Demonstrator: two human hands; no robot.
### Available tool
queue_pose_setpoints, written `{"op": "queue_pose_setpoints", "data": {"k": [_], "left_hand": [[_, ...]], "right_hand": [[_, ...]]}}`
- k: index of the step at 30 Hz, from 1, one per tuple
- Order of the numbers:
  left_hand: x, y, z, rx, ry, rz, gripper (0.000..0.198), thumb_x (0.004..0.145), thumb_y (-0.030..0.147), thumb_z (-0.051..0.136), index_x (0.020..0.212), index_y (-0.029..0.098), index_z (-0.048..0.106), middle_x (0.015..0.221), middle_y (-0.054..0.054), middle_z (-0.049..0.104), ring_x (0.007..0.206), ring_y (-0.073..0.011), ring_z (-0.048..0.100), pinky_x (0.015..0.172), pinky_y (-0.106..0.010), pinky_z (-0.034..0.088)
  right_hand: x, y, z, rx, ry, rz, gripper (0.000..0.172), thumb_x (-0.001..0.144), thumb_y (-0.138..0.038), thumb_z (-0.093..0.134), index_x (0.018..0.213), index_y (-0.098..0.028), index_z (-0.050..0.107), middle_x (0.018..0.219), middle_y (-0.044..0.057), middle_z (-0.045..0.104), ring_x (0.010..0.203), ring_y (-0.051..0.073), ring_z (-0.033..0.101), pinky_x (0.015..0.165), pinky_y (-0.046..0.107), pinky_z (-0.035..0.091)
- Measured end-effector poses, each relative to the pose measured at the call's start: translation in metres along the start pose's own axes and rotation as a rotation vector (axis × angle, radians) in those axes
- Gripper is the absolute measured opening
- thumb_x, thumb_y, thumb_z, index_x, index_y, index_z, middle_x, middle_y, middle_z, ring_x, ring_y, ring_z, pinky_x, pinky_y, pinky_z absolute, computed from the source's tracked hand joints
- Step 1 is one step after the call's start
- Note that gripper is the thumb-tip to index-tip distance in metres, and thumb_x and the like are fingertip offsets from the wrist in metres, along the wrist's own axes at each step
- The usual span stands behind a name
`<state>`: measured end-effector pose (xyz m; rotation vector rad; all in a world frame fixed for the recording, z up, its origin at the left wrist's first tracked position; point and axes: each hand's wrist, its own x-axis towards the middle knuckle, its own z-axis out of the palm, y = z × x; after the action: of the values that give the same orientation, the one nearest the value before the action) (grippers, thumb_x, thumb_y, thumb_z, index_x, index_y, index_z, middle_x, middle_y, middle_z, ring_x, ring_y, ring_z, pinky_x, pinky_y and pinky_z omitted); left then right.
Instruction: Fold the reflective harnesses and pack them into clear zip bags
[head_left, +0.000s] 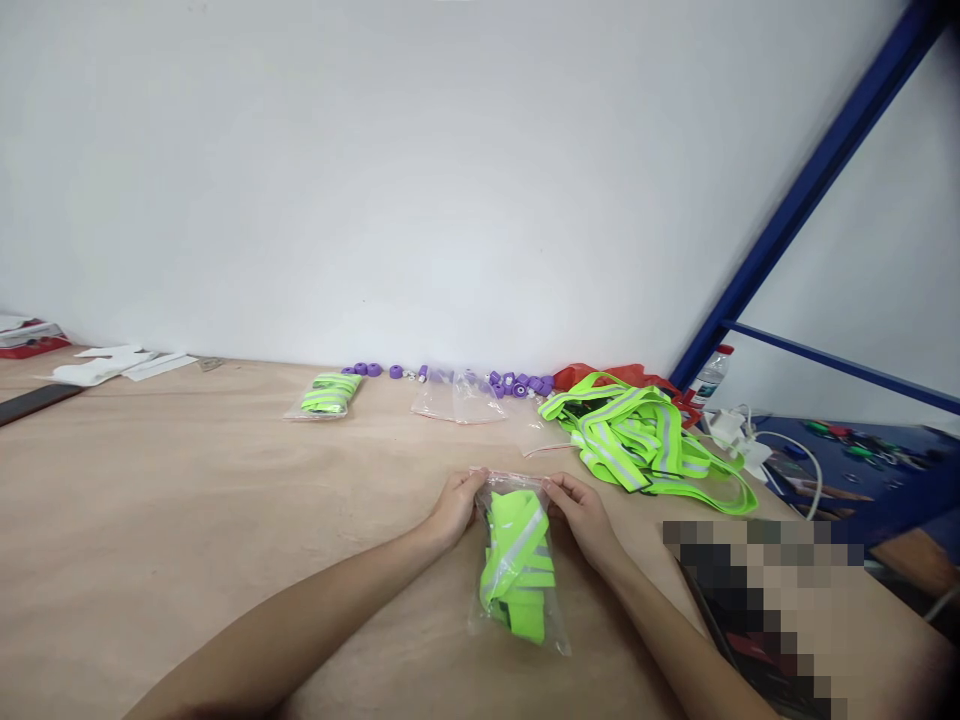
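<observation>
I count two hands of my own, left grip (454, 508) and right grip (583, 515), on one strap-filled clear bag (557, 632). A second filled bag (298, 412) lies on the one tabletop (225, 500), making two. Flat clear bags (457, 406): I make out at least two. Loose green straps (616, 452) form one heap, too tangled for me to number. Of purple rolls (361, 369) I count at least four in the left group; the right group is too crowded to tally. I see one bottle (709, 380).
</observation>
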<state>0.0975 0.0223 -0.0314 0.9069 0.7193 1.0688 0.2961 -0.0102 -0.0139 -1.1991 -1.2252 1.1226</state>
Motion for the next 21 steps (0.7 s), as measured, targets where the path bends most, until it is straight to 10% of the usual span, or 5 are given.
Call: {"op": "queue_pose_setpoints", "data": {"k": [14, 21], "left_hand": [[-0.008, 0.020, 0.008, 0.138, -0.262, 0.079, 0.052, 0.069, 0.049, 0.084, 0.103, 0.011, 0.074, 0.097, -0.010, 0.075, 0.090, -0.0249, 0.067, 0.085, -0.034, 0.049], [-0.004, 0.014, 0.004, 0.129, -0.191, 0.035, 0.059, 0.057, 0.042, 0.093, 0.103, 0.014, 0.070, 0.094, -0.006, 0.074, 0.083, -0.0204, 0.066, 0.081, -0.031, 0.049]], "right_hand": [[0.000, -0.004, 0.001, -0.109, -0.004, -0.036, 0.049, 0.067, -0.067, 0.073, 0.067, -0.020, 0.061, 0.065, -0.001, 0.058, 0.065, 0.017, 0.050, 0.062, 0.028, 0.042], [0.000, -0.006, 0.002, -0.079, -0.050, -0.020, 0.044, 0.071, -0.063, 0.073, 0.068, -0.020, 0.062, 0.066, -0.001, 0.058, 0.065, 0.017, 0.050, 0.063, 0.028, 0.041]]}}
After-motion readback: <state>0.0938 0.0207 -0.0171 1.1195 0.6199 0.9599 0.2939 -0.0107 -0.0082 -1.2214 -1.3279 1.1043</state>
